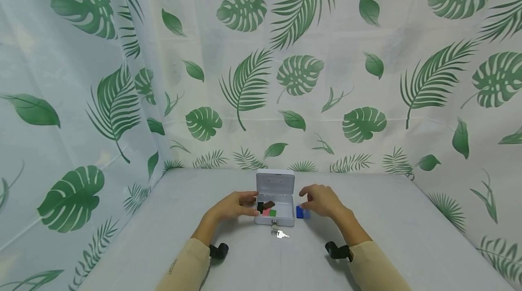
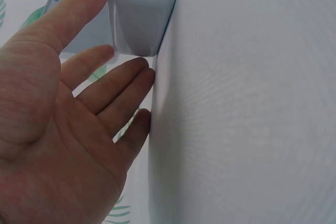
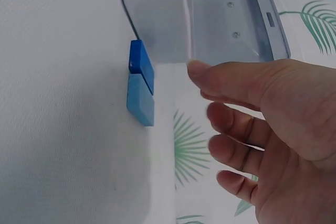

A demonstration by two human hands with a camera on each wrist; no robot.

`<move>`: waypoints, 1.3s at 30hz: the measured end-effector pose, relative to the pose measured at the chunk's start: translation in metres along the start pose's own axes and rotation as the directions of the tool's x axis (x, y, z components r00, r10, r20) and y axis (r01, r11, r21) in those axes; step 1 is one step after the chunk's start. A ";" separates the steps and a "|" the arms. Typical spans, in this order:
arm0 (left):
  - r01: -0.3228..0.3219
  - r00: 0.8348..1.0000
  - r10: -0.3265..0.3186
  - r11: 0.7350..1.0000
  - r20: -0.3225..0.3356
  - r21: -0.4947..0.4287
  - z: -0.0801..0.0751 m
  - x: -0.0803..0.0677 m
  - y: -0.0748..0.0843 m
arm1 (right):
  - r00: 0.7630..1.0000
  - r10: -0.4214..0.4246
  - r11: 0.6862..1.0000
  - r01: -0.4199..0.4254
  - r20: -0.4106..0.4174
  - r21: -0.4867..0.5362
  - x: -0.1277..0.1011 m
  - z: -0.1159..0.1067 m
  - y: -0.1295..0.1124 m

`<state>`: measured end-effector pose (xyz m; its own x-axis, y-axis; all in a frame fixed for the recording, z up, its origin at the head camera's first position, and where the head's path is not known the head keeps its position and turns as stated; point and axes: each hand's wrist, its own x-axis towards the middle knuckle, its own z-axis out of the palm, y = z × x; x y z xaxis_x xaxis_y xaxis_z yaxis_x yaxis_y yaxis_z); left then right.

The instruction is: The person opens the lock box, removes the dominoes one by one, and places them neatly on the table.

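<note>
- Small dark lettering runs along the left sleeve (image 1: 185, 264) – too small to read with certainty.
- The left hand (image 1: 230, 206) is spread loosely beside the left wall of a grey metal box (image 1: 287, 222), fingers apart and palm bare; its thumb reaches the rim, though actual contact is hard to tell.
- The right hand (image 1: 324, 200) is half open near the box's right side, fingers gently bent, thumb and forefinger close together, nothing visible in its grasp.
- Below that hand, a dark blue block (image 3: 142, 64) and a light blue block (image 3: 140, 100) touch on the table (image 1: 281, 268), just beside the box's right wall.
- The box stands between the hands, lid (image 1: 275, 183) raised; inside, toward the left, lie black (image 1: 260, 207), brown (image 1: 268, 205), pink (image 1: 266, 212) and green pieces (image 1: 273, 213).
- Keys (image 1: 282, 234) show at the lock in front.
</note>
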<state>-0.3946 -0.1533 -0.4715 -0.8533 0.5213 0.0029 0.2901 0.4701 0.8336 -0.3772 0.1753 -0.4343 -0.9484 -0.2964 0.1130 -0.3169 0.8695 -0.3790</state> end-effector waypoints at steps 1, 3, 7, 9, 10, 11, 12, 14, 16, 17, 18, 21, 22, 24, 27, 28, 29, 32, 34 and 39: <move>-0.001 1.000 0.001 1.000 0.000 0.001 0.000 0.000 0.000 | 1.000 -0.007 1.000 0.007 -0.007 -0.002 0.000 0.000 -0.001; -0.001 1.000 0.001 1.000 0.000 -0.001 0.000 0.000 0.000 | 1.000 -0.014 1.000 0.014 -0.016 -0.002 -0.001 -0.001 -0.002; 0.002 1.000 -0.002 1.000 0.000 -0.005 0.000 0.000 0.001 | 0.999 -0.028 1.000 0.028 -0.036 -0.012 -0.001 -0.001 -0.003; 0.005 1.000 -0.005 1.000 -0.001 -0.005 0.000 0.000 0.001 | 0.998 -0.034 0.999 0.033 -0.049 -0.015 -0.001 -0.002 -0.004; 0.007 1.000 -0.007 1.000 -0.002 -0.003 0.000 0.000 0.001 | 0.998 -0.040 0.999 0.039 -0.056 -0.021 -0.001 -0.002 -0.004; 0.009 1.000 -0.009 1.000 -0.002 -0.002 0.000 0.000 0.001 | 0.997 -0.049 0.999 0.047 -0.065 -0.024 -0.001 -0.003 -0.005; 0.011 1.000 -0.011 1.000 -0.002 -0.001 0.000 0.000 0.001 | 0.996 -0.053 0.998 0.052 -0.070 -0.025 -0.001 -0.003 -0.006; 0.014 1.000 -0.014 1.000 -0.003 0.000 0.000 0.001 0.001 | 0.995 -0.065 0.998 0.063 -0.080 -0.024 -0.001 -0.004 -0.007; 0.016 1.000 -0.016 1.000 -0.003 0.000 0.000 0.001 0.001 | 0.994 -0.075 0.997 0.073 -0.084 -0.026 -0.001 -0.004 -0.008; 0.016 1.000 -0.016 1.000 -0.004 0.000 0.000 0.001 0.001 | 0.993 -0.079 0.997 0.076 -0.086 -0.027 -0.001 -0.004 -0.008; 0.016 1.000 -0.016 1.000 -0.004 0.000 0.000 0.001 0.001 | 0.993 -0.078 0.997 0.076 -0.086 -0.028 -0.001 -0.004 -0.008; 0.013 1.000 -0.013 1.000 -0.004 0.001 0.000 0.001 0.001 | 0.993 -0.078 0.997 0.075 -0.085 -0.032 0.000 -0.003 -0.009; 0.011 1.000 -0.011 1.000 -0.003 0.000 0.000 0.001 0.001 | 0.993 -0.077 0.997 0.075 -0.086 -0.031 0.000 -0.003 -0.009; 0.007 1.000 -0.007 1.000 0.000 -0.001 0.000 0.001 0.000 | 0.994 -0.075 0.997 0.072 -0.086 -0.031 0.000 -0.003 -0.010; 0.005 1.000 -0.005 1.000 0.001 -0.004 0.000 0.001 0.000 | 0.994 -0.071 0.997 0.068 -0.085 -0.032 0.001 -0.002 -0.011; 0.005 1.000 -0.005 1.000 0.001 -0.004 0.000 0.001 0.000 | 0.994 -0.071 0.997 0.068 -0.087 -0.034 0.001 -0.002 -0.012; 0.006 1.000 -0.006 1.000 0.002 -0.003 0.000 0.001 0.000 | 0.994 -0.071 0.997 0.068 -0.088 -0.038 0.001 -0.002 -0.012; 0.007 1.000 -0.007 1.000 0.001 -0.004 0.000 0.000 0.000 | 0.993 -0.072 0.997 0.069 -0.092 -0.042 0.002 -0.001 -0.013; 0.009 1.000 -0.009 1.000 -0.001 -0.004 0.000 0.000 0.000 | 0.993 -0.074 0.996 0.070 -0.096 -0.046 0.002 -0.001 -0.014; 0.017 1.000 -0.017 1.000 -0.005 0.002 0.000 0.000 0.001 | 0.990 -0.091 0.995 0.087 -0.109 -0.049 0.003 -0.001 -0.017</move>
<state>-0.3945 -0.1526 -0.4708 -0.8604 0.5096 -0.0089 0.2760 0.4805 0.8324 -0.3742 0.1600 -0.4266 -0.9112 -0.3298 0.2468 -0.3981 0.8590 -0.3220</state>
